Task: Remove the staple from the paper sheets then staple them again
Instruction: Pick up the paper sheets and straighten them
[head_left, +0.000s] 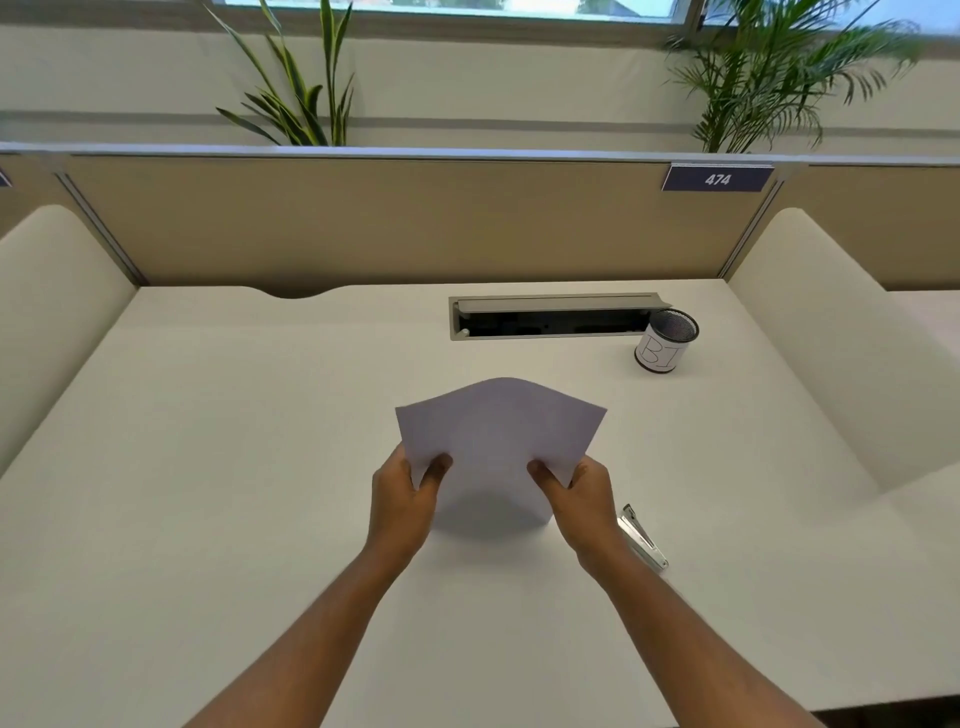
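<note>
Sign (717, 179) "474"; cup (666, 340) "BI"

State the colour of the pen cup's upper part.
Black mesh; head view shows the pen cup.

Both hands hold the paper sheets (498, 441) up off the white desk (234, 467), near edge toward desk. Left hand (402, 501) pinches left edge, thumb on top; right hand (579, 499) pinches right edge, same way. Sheets bow upward at far edge. Stapler (644, 538) lies on desk just beside right wrist. Mesh pen cup (666, 340) w/ paper label stands far right, next to open cable tray (550, 317). Partition tag (717, 178) reads 474.
</note>
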